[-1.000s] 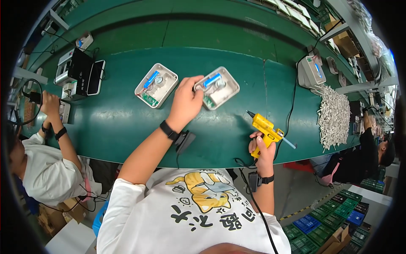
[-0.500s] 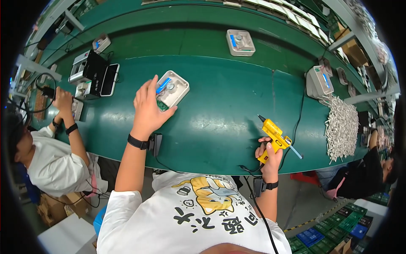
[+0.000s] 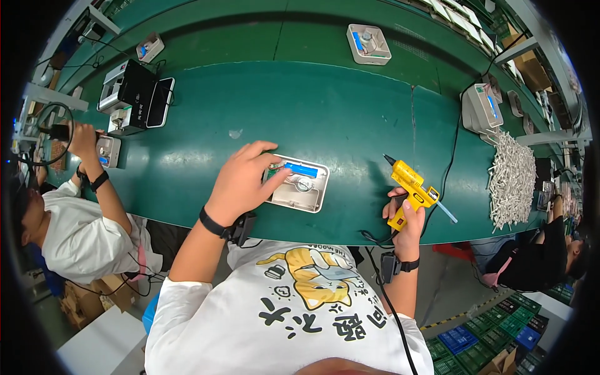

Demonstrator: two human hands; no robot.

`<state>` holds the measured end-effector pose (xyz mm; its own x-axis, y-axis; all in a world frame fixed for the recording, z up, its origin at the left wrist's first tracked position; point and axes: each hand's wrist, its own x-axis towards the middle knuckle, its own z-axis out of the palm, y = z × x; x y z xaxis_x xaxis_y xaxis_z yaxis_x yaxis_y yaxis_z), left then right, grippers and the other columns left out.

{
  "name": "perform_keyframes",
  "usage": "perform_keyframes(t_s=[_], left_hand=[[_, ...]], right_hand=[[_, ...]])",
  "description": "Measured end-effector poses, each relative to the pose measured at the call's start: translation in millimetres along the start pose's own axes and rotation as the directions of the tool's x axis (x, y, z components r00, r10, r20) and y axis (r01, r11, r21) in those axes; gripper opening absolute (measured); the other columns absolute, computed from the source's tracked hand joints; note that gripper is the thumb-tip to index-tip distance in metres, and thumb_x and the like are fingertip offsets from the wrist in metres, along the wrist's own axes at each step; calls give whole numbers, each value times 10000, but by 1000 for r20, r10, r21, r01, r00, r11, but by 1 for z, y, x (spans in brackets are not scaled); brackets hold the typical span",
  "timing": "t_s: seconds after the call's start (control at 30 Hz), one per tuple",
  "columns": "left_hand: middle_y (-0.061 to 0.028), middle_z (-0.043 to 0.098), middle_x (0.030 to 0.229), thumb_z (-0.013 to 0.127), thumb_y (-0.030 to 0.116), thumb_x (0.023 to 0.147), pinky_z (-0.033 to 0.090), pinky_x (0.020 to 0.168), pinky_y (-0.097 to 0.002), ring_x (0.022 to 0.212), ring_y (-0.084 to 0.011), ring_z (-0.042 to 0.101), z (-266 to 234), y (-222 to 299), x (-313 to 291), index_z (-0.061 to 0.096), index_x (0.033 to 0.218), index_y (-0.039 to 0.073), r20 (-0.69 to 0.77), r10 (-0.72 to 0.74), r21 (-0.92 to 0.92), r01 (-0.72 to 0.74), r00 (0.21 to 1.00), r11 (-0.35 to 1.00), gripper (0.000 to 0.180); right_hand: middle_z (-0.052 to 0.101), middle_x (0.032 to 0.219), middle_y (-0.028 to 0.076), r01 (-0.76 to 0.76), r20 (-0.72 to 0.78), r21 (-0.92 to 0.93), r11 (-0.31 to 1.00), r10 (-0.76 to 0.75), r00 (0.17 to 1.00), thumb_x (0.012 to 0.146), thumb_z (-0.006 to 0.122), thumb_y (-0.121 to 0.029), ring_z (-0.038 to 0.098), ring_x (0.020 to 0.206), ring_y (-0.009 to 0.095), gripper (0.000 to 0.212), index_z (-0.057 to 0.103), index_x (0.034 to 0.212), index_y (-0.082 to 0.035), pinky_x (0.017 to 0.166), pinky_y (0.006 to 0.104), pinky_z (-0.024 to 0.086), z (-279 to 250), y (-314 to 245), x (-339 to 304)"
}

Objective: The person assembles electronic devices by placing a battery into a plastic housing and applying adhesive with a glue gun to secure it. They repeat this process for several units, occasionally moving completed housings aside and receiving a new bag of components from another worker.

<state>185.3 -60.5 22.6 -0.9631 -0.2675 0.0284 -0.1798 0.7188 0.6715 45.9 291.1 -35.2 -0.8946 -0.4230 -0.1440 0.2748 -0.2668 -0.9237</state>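
On the green bench in front of me lies a pale plastic housing [image 3: 319, 195], open side up. It contains a blue cylindrical battery [image 3: 301, 169], a round part [image 3: 304, 184] with wires and a green circuit board partly covered by my fingers. My left hand [image 3: 240, 184] grips the housing's left end, its thumb reaching over the inside. To the right, my right hand [image 3: 409, 224] is wrapped around the handle of a yellow hot glue gun [image 3: 409, 181]. The gun's dark nozzle points up and left, apart from the housing, and a translucent glue stick [image 3: 447, 212] protrudes from its back.
Another filled housing [image 3: 369, 45] sits at the far side; stacked ones [image 3: 481, 107] stand right, beside a heap of white pieces [image 3: 512, 181]. A black device [image 3: 128, 94] is at left. Co-workers sit on both sides. The gun's cord runs near the bench edge.
My left hand has brought the housing nearer and to the right, turning it so its long side lies roughly across me. The glue gun stays in my right hand, almost unmoved.
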Motion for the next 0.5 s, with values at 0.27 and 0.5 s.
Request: perform_keyframes(t_s=[0.27, 0.5], left_hand=[[-73, 759, 1164, 839, 183, 906, 557, 874, -440, 1005, -301, 690, 6, -3, 9, 761, 999, 42, 5, 166, 138, -165, 986, 977, 185], [-99, 738, 1130, 780, 79, 988, 539, 839, -323, 986, -184, 695, 49, -15, -7, 675, 950, 30, -258, -139, -566, -33, 956, 824, 122]], right_hand=[[711, 1159, 176, -143, 269, -237, 961, 206, 941, 1019, 676, -146, 626, 765, 126, 203, 619, 1158, -10, 703, 317, 565, 52, -26, -5], [753, 1044, 139, -227, 394, -324, 919, 349, 850, 1041, 685, -171, 653, 724, 99, 178, 642, 1118, -16, 630, 273, 559, 85, -31, 4]])
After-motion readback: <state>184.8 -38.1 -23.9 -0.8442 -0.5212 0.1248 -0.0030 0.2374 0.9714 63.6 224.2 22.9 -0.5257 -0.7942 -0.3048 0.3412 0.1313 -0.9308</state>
